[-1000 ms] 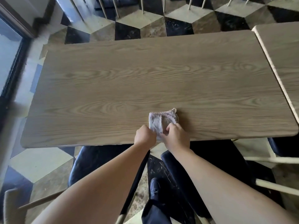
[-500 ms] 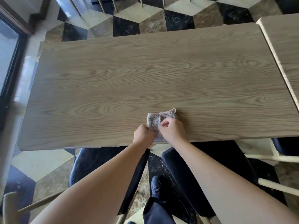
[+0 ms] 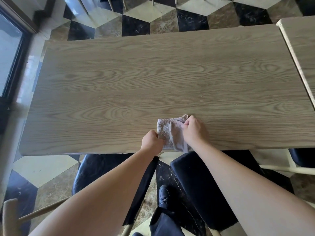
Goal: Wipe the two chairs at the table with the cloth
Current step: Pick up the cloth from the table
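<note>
A small pale pink cloth point(image 3: 170, 132) lies at the near edge of the wooden table point(image 3: 153, 82), its lower end hanging slightly over the edge. My left hand point(image 3: 152, 142) pinches the cloth's near left corner. My right hand point(image 3: 195, 131) grips its far right side, fingers curled on the fabric. Two chairs with black seats are tucked under the table's near side: the left chair point(image 3: 95, 171) and the right chair point(image 3: 192, 178), both partly hidden by my forearms.
A second wooden table point(image 3: 301, 48) abuts on the right. Another black chair seat point(image 3: 303, 157) shows at the far right. Pale chair legs point(image 3: 124, 2) stand beyond the far edge on the checkered floor. A glass door point(image 3: 8, 53) is at left. My shoe point(image 3: 163, 195) stands between the chairs.
My right hand has slid up the cloth from its near edge to its far right corner and spread it wider. My left hand stays at the near left corner.
</note>
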Tool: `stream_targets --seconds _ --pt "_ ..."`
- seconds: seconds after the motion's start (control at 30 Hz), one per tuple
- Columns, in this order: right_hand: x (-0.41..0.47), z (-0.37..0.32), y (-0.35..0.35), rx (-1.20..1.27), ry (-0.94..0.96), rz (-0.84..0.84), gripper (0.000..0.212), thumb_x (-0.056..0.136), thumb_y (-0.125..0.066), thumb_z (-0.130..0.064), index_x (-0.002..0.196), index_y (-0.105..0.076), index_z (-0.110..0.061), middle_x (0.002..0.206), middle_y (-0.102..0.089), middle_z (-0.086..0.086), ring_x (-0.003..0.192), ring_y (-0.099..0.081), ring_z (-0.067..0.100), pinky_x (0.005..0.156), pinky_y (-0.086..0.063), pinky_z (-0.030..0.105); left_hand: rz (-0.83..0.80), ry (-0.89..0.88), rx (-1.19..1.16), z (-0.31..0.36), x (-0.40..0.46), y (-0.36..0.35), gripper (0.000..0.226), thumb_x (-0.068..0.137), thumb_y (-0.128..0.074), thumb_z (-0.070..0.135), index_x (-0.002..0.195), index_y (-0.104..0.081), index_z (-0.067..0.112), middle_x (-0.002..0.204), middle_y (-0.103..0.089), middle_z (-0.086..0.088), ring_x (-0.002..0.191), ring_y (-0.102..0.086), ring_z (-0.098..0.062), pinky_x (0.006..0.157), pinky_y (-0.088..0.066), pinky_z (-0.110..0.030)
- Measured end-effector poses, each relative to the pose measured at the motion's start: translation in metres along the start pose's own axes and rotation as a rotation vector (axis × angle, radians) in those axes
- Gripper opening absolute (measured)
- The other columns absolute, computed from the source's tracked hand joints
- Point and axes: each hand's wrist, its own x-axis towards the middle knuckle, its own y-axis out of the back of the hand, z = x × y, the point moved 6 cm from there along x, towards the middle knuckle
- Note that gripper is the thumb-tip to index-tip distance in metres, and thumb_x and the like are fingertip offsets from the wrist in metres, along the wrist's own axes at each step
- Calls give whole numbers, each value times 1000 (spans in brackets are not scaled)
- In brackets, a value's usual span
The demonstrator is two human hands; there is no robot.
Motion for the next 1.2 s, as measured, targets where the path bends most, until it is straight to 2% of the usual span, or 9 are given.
stream_targets --seconds 0.17,0.3,0.43,0.57,0.67,0.77,1.0,1.1,1.2 --pt "13 -5 14 -125 105 117 11 95 -62 -6 104 -56 -5 105 -66 17 100 -60 34 68 -35 33 -15 17 11 0 0 -2 9 88 -60 16 94 -57 10 81 -56 0 66 -48 -14 49 -33 -27" --pt "10 0 14 -97 125 166 8 98 -59 -8 103 -54 -3 105 -63 20 103 -56 37 70 -36 37 -85 26 -39 5 -2 -3 5 83 -54 9 77 -54 10 67 -47 -3 61 -44 -21 54 -36 -24" --pt "-22 -24 10 -13 350 198 22 92 -61 -16 111 -61 -4 115 -61 19 109 -54 38 86 -44 44 -160 112 -450 6 -18 6 9 81 -68 17 80 -63 10 78 -50 -9 72 -47 -23 69 -44 -33" --pt "-81 -50 -21 27 631 -50 59 81 -66 -33 135 -55 -13 142 -55 8 134 -47 28 112 -37 45 -232 93 -712 5 -39 20 8 74 -64 11 78 -64 5 69 -61 -11 72 -57 -26 74 -46 -39" --pt "-107 -48 -50 5 516 -204 80 80 -60 -33 153 -32 -18 158 -39 3 151 -27 22 121 -28 45 -236 80 -759 -12 -50 37 19 72 -63 14 87 -68 3 76 -70 -15 74 -68 -27 75 -56 -37" --pt "-131 -64 -77 -22 438 -208 70 87 -63 -17 151 -34 -13 153 -47 6 148 -33 25 115 -38 41 -254 103 -751 -47 -63 58 23 76 -63 18 96 -69 7 82 -76 -10 77 -76 -23 76 -62 -37" --pt "-193 -102 -152 27 240 -421 20 94 -57 -22 112 -66 -22 101 -74 1 96 -68 28 75 -54 37 -157 127 -527 -149 -87 104 37 83 -58 33 104 -63 4 96 -78 -14 85 -77 -25 84 -62 -41" --pt "-228 -109 -194 95 67 -574 29 95 -56 -32 115 -68 -15 102 -72 3 93 -67 25 72 -47 29 -142 120 -425 -206 -106 132 36 86 -56 41 103 -65 11 96 -76 -9 83 -74 -22 76 -60 -35" --pt "-272 -114 -237 212 -176 -649 36 86 -66 -29 120 -60 -17 103 -66 -1 87 -62 18 69 -46 27 84 113 -224 -285 -121 178 24 89 -52 31 93 -64 10 87 -72 -9 78 -64 -23 70 -50 -34"
